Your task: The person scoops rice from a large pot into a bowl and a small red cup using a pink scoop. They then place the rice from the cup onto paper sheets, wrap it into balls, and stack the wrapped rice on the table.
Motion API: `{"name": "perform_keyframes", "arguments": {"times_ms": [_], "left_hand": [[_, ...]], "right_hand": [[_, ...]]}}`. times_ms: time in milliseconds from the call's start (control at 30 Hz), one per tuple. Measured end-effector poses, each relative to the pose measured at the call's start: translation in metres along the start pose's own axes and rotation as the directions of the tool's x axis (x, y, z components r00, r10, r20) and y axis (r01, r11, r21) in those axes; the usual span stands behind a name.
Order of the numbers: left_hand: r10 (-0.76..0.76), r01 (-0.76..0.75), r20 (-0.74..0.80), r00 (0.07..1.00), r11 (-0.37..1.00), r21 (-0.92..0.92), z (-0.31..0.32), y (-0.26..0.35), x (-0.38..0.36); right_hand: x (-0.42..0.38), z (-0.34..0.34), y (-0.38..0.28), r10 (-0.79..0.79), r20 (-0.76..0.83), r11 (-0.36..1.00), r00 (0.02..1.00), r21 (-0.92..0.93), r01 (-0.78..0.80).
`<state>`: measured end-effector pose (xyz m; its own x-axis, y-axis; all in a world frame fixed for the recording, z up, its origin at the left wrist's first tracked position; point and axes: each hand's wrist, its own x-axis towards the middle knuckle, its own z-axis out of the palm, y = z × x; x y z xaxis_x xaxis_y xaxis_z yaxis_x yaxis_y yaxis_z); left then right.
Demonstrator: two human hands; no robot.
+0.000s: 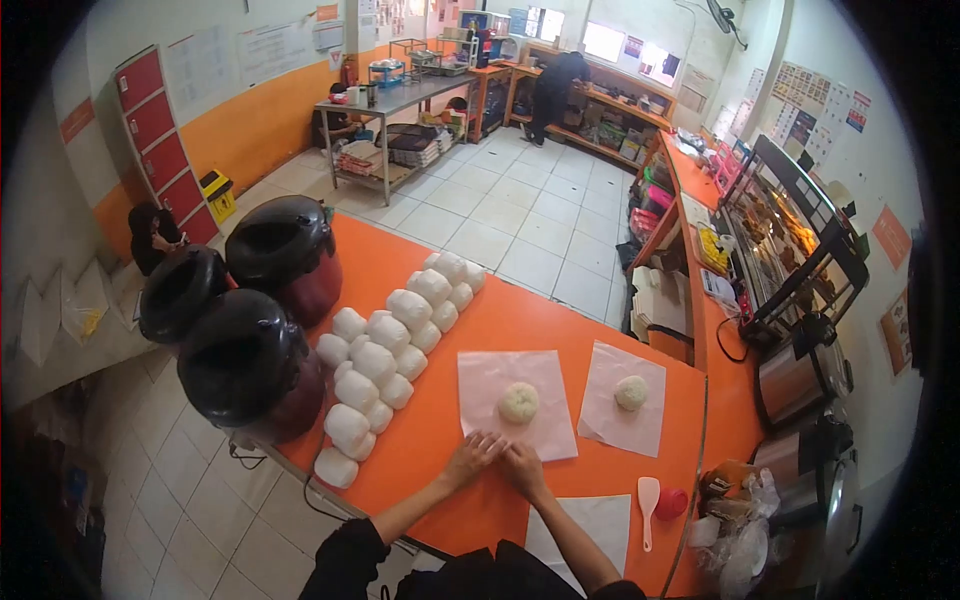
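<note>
A round mound of white rice (518, 403) lies on a pinkish sheet of wrapping paper (490, 373) in front of me. At that sheet's near edge, my left hand (477, 456) rests with its fingers stretched over the paper. Right beside it, my right hand (521, 468) has its fingers bent and pinched at the same edge. A second rice mound (631, 393) sits on another paper sheet (622, 362) to the right. White wrapped bundles (372, 363) are stacked in rows on the left.
Large dark lidded rice containers (240, 350) stand at the orange table's left edge. A white rice paddle (648, 510), a red bowl (672, 504) and a white sheet (585, 530) lie near right. Plastic bags (740, 530) crowd the right side. A person (555, 95) stands at the back.
</note>
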<state>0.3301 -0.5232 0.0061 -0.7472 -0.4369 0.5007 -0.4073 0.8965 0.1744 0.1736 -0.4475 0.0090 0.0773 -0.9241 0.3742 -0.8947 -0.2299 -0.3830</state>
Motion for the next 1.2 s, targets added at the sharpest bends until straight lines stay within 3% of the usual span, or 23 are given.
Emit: {"name": "perform_keyframes", "arguments": {"times_ms": [67, 100, 200, 300, 400, 500, 633, 700, 800, 900, 967, 1000, 1067, 1133, 1167, 1200], "left_hand": [[-0.102, 0.112, 0.111, 0.989, 0.990, -0.088, -0.008, 0.022, -0.027], [-0.078, 0.080, 0.048, 0.996, 0.996, -0.030, -0.011, 0.029, -0.039], [-0.013, 0.008, -0.035, 0.999, 0.991, -0.137, -0.031, 0.053, -0.068], [0.018, -0.024, -0.038, 0.999, 0.982, -0.187, -0.051, 0.060, -0.088], [-0.098, 0.113, 0.078, 0.992, 0.971, -0.212, -0.068, 0.057, -0.102], [-0.121, 0.148, 0.114, 0.986, 0.951, -0.270, -0.081, 0.053, -0.115], [-0.264, 0.355, 0.241, 0.934, 0.768, -0.534, -0.099, 0.043, -0.139], [-0.369, 0.460, 0.281, 0.886, 0.629, -0.626, -0.122, 0.049, -0.139], [-0.547, 0.481, 0.197, 0.813, 0.443, -0.757, -0.104, 0.049, -0.149], [-0.788, 0.497, 0.173, 0.590, 0.186, -0.847, -0.078, 0.050, -0.145], [-0.849, 0.489, 0.107, 0.518, 0.192, -0.851, -0.069, 0.054, -0.130], [-0.876, 0.487, 0.073, 0.478, 0.195, -0.851, -0.068, 0.052, -0.123], [-0.824, 0.619, -0.053, 0.564, 0.464, -0.634, -0.069, 0.043, -0.110], [-0.752, 0.676, -0.084, 0.654, 0.631, -0.381, -0.062, 0.035, -0.103], [-0.719, 0.682, -0.065, 0.692, 0.681, -0.265, -0.056, 0.028, -0.101], [-0.686, 0.675, -0.040, 0.727, 0.724, -0.144, -0.050, 0.020, -0.099]], "right_hand": [[-0.038, -0.004, -0.018, -0.023, 0.046, 0.996, 0.999, 0.086, 0.019], [-0.049, -0.012, -0.028, -0.031, 0.067, 0.992, 0.997, 0.126, 0.022], [-0.070, -0.035, -0.061, -0.033, 0.065, 0.991, 0.997, 0.128, 0.025], [-0.081, -0.046, -0.059, -0.067, 0.064, 0.996, 0.996, -0.049, 0.070], [-0.087, -0.048, -0.031, -0.016, -0.021, 0.978, 1.000, -0.209, 0.011], [-0.098, -0.055, -0.013, -0.036, 0.133, 0.999, 0.990, -0.035, 0.041], [-0.108, -0.079, -0.028, -0.014, 0.228, 0.975, 0.974, 0.217, -0.037], [-0.113, -0.091, -0.031, 0.060, 0.282, 0.902, 0.957, 0.395, -0.173], [-0.114, -0.080, -0.024, 0.249, 0.250, 0.683, 0.936, 0.639, -0.353], [-0.106, -0.050, -0.028, 0.504, 0.157, 0.380, 0.849, 0.843, -0.381], [-0.098, -0.028, -0.026, 0.625, 0.157, 0.220, 0.765, 0.905, -0.365], [-0.091, -0.024, -0.028, 0.674, 0.133, 0.300, 0.727, 0.850, -0.434], [-0.079, -0.019, -0.028, 0.758, 0.064, 0.428, 0.649, 0.702, -0.569], [-0.082, -0.005, -0.018, 0.690, -0.077, 0.686, 0.720, 0.384, -0.617], [-0.080, -0.006, -0.018, 0.636, -0.133, 0.769, 0.760, 0.194, -0.609], [-0.079, -0.007, -0.019, 0.589, -0.176, 0.808, 0.789, 0.131, -0.574]]}}
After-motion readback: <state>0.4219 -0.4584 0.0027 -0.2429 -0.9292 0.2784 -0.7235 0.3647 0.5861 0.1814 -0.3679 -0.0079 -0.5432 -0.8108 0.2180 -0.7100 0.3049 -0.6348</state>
